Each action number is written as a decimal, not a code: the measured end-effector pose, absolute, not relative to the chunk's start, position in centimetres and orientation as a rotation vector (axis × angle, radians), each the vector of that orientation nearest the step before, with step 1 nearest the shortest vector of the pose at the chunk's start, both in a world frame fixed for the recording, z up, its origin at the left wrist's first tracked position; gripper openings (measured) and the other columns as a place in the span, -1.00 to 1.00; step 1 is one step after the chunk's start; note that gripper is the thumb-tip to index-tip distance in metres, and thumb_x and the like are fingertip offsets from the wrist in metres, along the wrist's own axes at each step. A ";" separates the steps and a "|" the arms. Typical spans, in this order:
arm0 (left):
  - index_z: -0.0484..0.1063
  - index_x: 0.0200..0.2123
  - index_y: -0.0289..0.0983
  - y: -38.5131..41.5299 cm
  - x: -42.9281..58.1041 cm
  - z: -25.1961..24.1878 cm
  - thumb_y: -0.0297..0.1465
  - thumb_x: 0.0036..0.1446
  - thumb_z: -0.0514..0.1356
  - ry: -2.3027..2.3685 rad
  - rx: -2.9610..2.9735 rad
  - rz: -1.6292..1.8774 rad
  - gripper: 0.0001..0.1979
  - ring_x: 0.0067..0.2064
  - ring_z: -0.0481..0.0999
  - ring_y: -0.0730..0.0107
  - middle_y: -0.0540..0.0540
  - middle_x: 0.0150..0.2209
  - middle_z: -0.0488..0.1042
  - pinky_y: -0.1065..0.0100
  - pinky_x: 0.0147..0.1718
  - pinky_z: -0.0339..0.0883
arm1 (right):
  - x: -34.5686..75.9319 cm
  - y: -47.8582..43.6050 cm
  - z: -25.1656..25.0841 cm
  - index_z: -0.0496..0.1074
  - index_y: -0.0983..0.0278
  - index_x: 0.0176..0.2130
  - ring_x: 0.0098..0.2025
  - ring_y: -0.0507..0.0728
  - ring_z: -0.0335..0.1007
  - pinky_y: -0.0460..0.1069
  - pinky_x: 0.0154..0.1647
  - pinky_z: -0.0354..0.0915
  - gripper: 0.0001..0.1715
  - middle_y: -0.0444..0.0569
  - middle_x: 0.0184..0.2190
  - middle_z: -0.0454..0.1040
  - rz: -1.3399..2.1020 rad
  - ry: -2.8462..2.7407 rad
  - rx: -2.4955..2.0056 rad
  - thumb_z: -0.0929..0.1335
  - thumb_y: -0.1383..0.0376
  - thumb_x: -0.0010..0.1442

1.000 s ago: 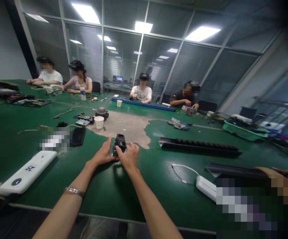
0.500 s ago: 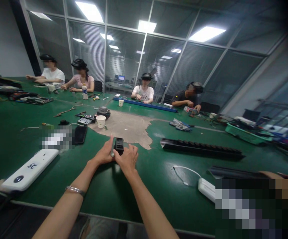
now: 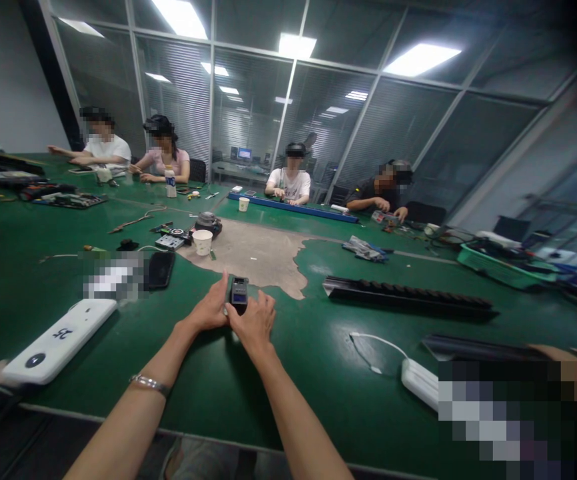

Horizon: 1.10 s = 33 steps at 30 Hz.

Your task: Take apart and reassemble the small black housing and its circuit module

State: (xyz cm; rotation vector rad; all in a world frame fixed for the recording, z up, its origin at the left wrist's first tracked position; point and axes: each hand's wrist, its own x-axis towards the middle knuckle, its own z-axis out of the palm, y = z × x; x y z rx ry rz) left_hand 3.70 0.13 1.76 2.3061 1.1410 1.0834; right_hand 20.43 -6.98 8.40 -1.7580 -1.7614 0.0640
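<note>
Both my hands meet over the green table [image 3: 278, 373] and hold a small black device [image 3: 239, 293] upright between them. My left hand [image 3: 212, 308] grips its left side, fingers curled round it. My right hand [image 3: 255, 321] closes on its right side and lower end. A small lit panel shows on the device's near face. A metal bracelet [image 3: 149, 383] sits on my left wrist.
A white flat box [image 3: 56, 341] lies at the near left, a black phone [image 3: 159, 269] and a paper cup [image 3: 202, 242] beyond it. A long black rail [image 3: 408, 295] and a white adapter with cable [image 3: 418, 380] lie to the right. Several people sit along the far side.
The device has been turned in my hands from tilted to more upright, its lit face now toward me. My hands stay in the same spot on the table.
</note>
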 end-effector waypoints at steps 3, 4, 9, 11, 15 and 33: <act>-0.57 0.55 -0.29 0.1 3.6 1.8 -0.31 0.02 0.38 1.134 2.306 1.074 0.33 0.49 0.08 -0.37 -0.50 0.49 0.03 -0.35 0.40 0.05 | 20.2 -6.9 8.4 0.65 0.34 -0.14 0.31 0.47 0.19 0.29 0.26 0.20 -0.52 0.34 0.27 0.40 0.069 -1.754 -1.726 0.48 -0.02 0.22; -0.57 0.54 -0.29 0.0 3.6 1.8 -0.27 0.02 0.40 1.133 2.302 1.063 0.35 0.49 0.08 -0.38 -0.51 0.49 0.02 -0.34 0.40 0.05 | 20.2 -6.9 8.6 0.65 0.34 -0.14 0.31 0.46 0.19 0.27 0.27 0.19 -0.52 0.33 0.27 0.41 0.069 -1.744 -1.712 0.48 -0.02 0.23; -0.50 0.55 -0.26 -0.3 3.5 2.4 -0.09 -0.08 0.53 1.178 2.236 1.037 0.48 0.51 0.00 -0.46 -0.51 0.53 -0.08 -0.35 0.40 0.02 | 21.8 -5.9 10.0 0.63 0.37 -0.06 0.28 0.41 0.24 0.22 0.28 0.19 -0.46 0.30 0.22 0.46 0.027 -1.640 -1.610 0.45 -0.04 0.27; -0.48 0.56 -0.27 -0.5 3.6 2.6 -0.05 -0.07 0.53 1.202 2.232 1.021 0.48 0.51 -0.01 -0.45 -0.51 0.53 -0.09 -0.33 0.42 -0.01 | 23.7 -5.4 10.1 0.62 0.39 -0.02 0.27 0.41 0.25 0.22 0.29 0.17 -0.42 0.32 0.21 0.47 -0.032 -1.619 -1.574 0.44 -0.06 0.28; -0.54 0.55 -0.25 -0.6 3.7 2.9 -0.04 0.01 0.50 1.245 2.250 0.968 0.44 0.51 0.00 -0.42 -0.51 0.53 -0.08 -0.32 0.42 -0.02 | 28.3 -4.9 9.0 0.62 0.39 -0.04 0.22 0.39 0.31 0.23 0.28 0.15 -0.44 0.33 0.13 0.52 -0.131 -1.570 -1.607 0.45 -0.04 0.26; -0.57 0.55 -0.26 -0.9 3.8 3.4 -0.09 0.09 0.45 1.231 2.273 0.957 0.38 0.51 0.00 -0.46 -0.52 0.52 -0.05 -0.37 0.40 -0.02 | 31.6 -7.0 5.7 0.66 0.33 -0.03 0.29 0.50 0.19 0.27 0.19 0.24 -0.40 0.36 0.26 0.40 -0.025 -1.616 -1.946 0.46 -0.10 0.23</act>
